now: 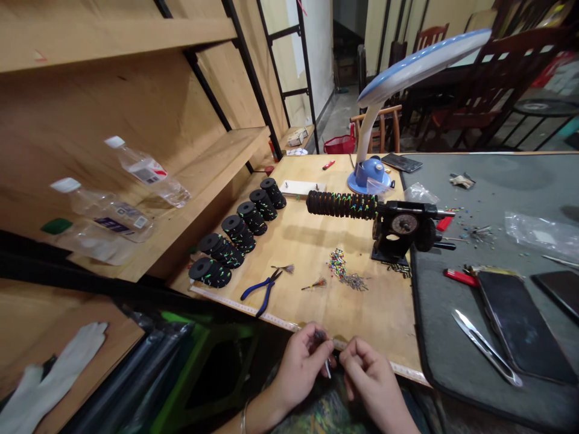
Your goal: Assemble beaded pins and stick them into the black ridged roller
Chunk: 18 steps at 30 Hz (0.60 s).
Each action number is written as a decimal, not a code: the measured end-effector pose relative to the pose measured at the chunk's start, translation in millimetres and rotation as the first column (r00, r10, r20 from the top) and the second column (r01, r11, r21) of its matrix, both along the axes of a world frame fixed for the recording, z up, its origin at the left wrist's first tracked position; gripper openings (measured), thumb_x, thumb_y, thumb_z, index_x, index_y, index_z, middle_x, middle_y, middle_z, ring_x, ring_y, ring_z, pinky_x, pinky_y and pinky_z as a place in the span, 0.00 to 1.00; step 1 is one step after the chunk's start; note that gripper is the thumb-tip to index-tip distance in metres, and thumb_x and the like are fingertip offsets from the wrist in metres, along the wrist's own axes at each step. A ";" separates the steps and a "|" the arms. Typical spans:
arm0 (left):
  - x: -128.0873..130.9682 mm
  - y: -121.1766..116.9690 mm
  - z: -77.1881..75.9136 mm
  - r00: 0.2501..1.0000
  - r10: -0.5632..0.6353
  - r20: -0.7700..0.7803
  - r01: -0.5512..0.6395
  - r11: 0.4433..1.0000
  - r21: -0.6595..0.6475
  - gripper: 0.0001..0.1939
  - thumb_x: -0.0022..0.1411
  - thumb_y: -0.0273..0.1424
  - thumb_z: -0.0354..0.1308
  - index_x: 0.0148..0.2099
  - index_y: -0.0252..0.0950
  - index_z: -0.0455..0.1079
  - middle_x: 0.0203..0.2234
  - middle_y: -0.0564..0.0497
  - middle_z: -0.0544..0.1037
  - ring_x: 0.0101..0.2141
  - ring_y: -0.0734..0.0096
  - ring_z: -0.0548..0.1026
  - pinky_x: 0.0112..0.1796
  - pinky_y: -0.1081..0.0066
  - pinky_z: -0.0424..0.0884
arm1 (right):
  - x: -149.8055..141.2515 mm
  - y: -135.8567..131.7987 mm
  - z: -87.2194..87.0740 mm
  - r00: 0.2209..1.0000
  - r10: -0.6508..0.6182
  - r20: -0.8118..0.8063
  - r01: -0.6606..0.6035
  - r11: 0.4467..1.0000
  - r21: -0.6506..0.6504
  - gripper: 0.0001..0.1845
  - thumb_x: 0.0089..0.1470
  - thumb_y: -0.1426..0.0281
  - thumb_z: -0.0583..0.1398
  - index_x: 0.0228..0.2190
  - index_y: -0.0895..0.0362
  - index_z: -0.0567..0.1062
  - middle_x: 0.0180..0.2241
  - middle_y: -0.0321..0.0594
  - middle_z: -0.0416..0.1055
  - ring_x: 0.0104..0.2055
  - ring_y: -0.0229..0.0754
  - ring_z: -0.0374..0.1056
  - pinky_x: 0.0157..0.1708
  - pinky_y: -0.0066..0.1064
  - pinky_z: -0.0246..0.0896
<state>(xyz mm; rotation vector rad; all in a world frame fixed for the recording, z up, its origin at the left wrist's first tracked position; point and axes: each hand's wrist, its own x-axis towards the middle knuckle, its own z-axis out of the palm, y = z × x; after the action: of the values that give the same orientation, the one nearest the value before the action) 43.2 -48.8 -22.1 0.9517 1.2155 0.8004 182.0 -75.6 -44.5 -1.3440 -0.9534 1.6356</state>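
Observation:
My left hand [301,364] and my right hand [368,374] meet at the near edge of the wooden board [312,241]. Both are closed in a pinch. The left pinches a small dark tuft of fine wires or bristles [319,336]; the right pinches a thin pale pin-like piece [328,367] between them. A pile of small coloured pins [344,271] lies on the board beyond my hands. Blue-handled pliers [262,289] lie to the left, with two small tufts [298,277] beside them.
A black hand-crank winder [400,229] holds a long black spool stack [341,205]. Several black spools [239,232] line the board's left side. A blue desk lamp [375,163], phones [520,325], tweezers [486,346], red lighter [459,277] on grey mat. Bottles [136,181] on shelf; white glove [54,374].

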 end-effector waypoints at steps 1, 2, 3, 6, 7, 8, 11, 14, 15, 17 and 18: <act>0.0 -0.1 0.1 1.000 0.003 -0.002 -0.003 1.000 0.002 0.23 0.51 0.50 0.64 0.31 0.35 0.64 0.19 0.56 0.70 0.17 0.78 0.66 0.19 0.78 0.63 | -0.4 0.3 0.3 1.000 0.009 0.006 -0.009 1.000 -0.002 0.23 0.50 0.48 0.58 0.21 0.54 0.65 0.08 0.25 0.59 0.11 0.31 0.50 0.15 0.23 0.42; -0.2 -0.2 0.2 1.000 0.003 -0.006 -0.003 1.000 0.004 0.22 0.51 0.49 0.64 0.31 0.35 0.64 0.19 0.56 0.70 0.17 0.79 0.66 0.19 0.78 0.63 | -0.9 0.6 0.5 1.000 0.016 0.008 -0.016 1.000 -0.008 0.22 0.50 0.49 0.59 0.21 0.54 0.65 0.08 0.25 0.59 0.10 0.31 0.50 0.15 0.23 0.43; -0.3 -0.2 0.4 1.000 0.002 -0.011 -0.002 1.000 0.006 0.22 0.51 0.49 0.64 0.31 0.35 0.64 0.19 0.57 0.70 0.16 0.79 0.66 0.19 0.78 0.63 | -1.3 1.1 0.4 1.000 0.021 0.008 -0.021 1.000 -0.016 0.21 0.50 0.50 0.59 0.21 0.54 0.65 0.08 0.25 0.59 0.10 0.31 0.50 0.15 0.23 0.43; -1.0 -0.3 0.8 1.000 -0.008 -0.026 0.008 1.000 0.016 0.21 0.52 0.48 0.63 0.31 0.35 0.64 0.19 0.57 0.69 0.17 0.79 0.66 0.19 0.78 0.63 | -2.5 2.3 -1.3 1.000 0.026 -0.002 -0.026 0.999 -0.043 0.19 0.50 0.53 0.59 0.21 0.54 0.65 0.07 0.25 0.59 0.10 0.31 0.50 0.15 0.22 0.43; -1.2 -0.3 0.9 1.000 -0.011 -0.028 0.012 1.000 0.020 0.21 0.53 0.48 0.63 0.31 0.35 0.64 0.19 0.57 0.70 0.17 0.79 0.66 0.19 0.78 0.63 | -2.8 2.6 -2.1 1.000 0.025 -0.008 -0.025 0.999 -0.047 0.18 0.50 0.53 0.59 0.21 0.54 0.65 0.07 0.25 0.59 0.10 0.31 0.50 0.15 0.22 0.43; -1.4 -0.5 1.0 0.999 -0.013 -0.030 0.014 1.000 0.025 0.21 0.53 0.47 0.63 0.31 0.35 0.64 0.20 0.56 0.70 0.17 0.79 0.66 0.19 0.78 0.63 | -3.1 2.9 -2.8 1.000 0.024 -0.014 -0.024 0.999 -0.049 0.18 0.50 0.53 0.59 0.21 0.54 0.65 0.07 0.25 0.59 0.10 0.31 0.50 0.15 0.22 0.43; -1.5 -0.9 1.0 0.999 -0.015 -0.039 0.016 0.999 0.038 0.20 0.54 0.47 0.63 0.31 0.35 0.64 0.20 0.56 0.69 0.17 0.79 0.66 0.20 0.78 0.63 | -3.5 3.3 -4.1 1.000 0.019 -0.024 -0.020 0.999 -0.046 0.18 0.50 0.54 0.59 0.21 0.54 0.65 0.07 0.25 0.60 0.10 0.30 0.49 0.15 0.22 0.44; -1.2 -1.5 1.3 0.998 -0.006 -0.054 0.009 0.999 0.045 0.20 0.54 0.46 0.63 0.31 0.35 0.64 0.21 0.56 0.68 0.18 0.80 0.66 0.20 0.78 0.63 | -3.7 3.3 -4.0 0.999 0.021 -0.025 -0.022 0.999 -0.043 0.17 0.50 0.55 0.59 0.21 0.54 0.65 0.07 0.25 0.60 0.10 0.30 0.49 0.15 0.22 0.44; -1.1 -1.7 1.5 0.998 -0.005 -0.058 0.008 0.999 0.047 0.19 0.54 0.46 0.63 0.31 0.35 0.64 0.21 0.56 0.68 0.18 0.79 0.66 0.20 0.78 0.64 | -3.8 3.3 -3.9 0.999 0.021 -0.025 -0.022 0.999 -0.042 0.17 0.50 0.56 0.59 0.21 0.54 0.65 0.07 0.25 0.60 0.10 0.30 0.49 0.15 0.22 0.43; -0.9 -2.3 1.5 0.998 -0.009 -0.064 0.013 0.998 0.056 0.19 0.55 0.46 0.62 0.31 0.35 0.64 0.22 0.56 0.69 0.19 0.79 0.66 0.21 0.78 0.64 | -4.0 3.3 -4.1 1.000 0.016 -0.025 -0.017 0.999 -0.044 0.17 0.50 0.56 0.59 0.21 0.54 0.64 0.07 0.25 0.60 0.10 0.30 0.49 0.15 0.22 0.43; -0.9 -2.6 1.2 0.998 -0.014 -0.067 0.018 0.998 0.062 0.19 0.56 0.45 0.61 0.31 0.35 0.64 0.22 0.56 0.69 0.19 0.79 0.67 0.21 0.78 0.65 | -4.1 3.3 -4.4 1.000 0.013 -0.024 -0.014 0.999 -0.049 0.17 0.50 0.56 0.59 0.21 0.54 0.64 0.07 0.25 0.60 0.10 0.30 0.49 0.15 0.22 0.42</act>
<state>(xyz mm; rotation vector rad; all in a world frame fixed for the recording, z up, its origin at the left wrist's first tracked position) 42.2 -51.4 -20.8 1.0450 1.2447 0.8029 177.8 -72.3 -48.9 -1.3509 -0.9157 1.6910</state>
